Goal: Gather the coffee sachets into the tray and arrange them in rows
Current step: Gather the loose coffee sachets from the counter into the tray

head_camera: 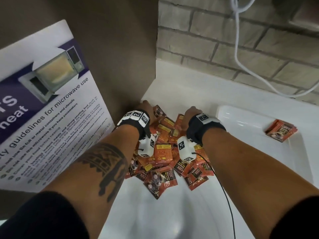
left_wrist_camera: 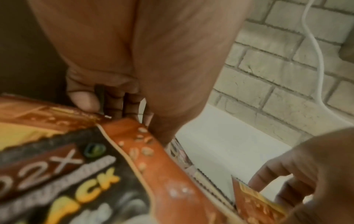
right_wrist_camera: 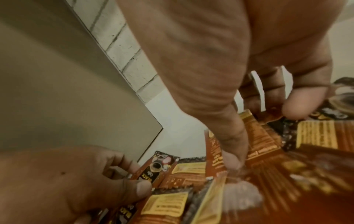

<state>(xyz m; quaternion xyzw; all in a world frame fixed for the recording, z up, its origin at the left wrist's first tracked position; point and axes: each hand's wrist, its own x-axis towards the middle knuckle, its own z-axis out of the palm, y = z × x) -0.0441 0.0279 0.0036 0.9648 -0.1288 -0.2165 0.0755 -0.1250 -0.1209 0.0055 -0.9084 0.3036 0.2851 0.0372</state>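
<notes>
A heap of red-and-black coffee sachets (head_camera: 162,152) lies on the white counter (head_camera: 181,90). My left hand (head_camera: 146,107) is at the heap's far left edge. In the right wrist view its thumb and curled fingers (right_wrist_camera: 134,186) pinch a sachet (right_wrist_camera: 157,165). My right hand (head_camera: 193,112) is at the far right edge. Its forefinger (right_wrist_camera: 229,151) presses down into the sachets and its thumb (right_wrist_camera: 298,109) rests on another, with upright sachets (right_wrist_camera: 254,130) between them. The white tray (head_camera: 241,114) at the right holds one small stack of sachets (head_camera: 281,130).
A brown panel (head_camera: 120,49) with a microwave-guidelines poster (head_camera: 43,100) stands along the left. A brick wall (head_camera: 224,40) with a white cable (head_camera: 241,57) closes the back. A thin black wire (head_camera: 224,195) trails from my right wrist.
</notes>
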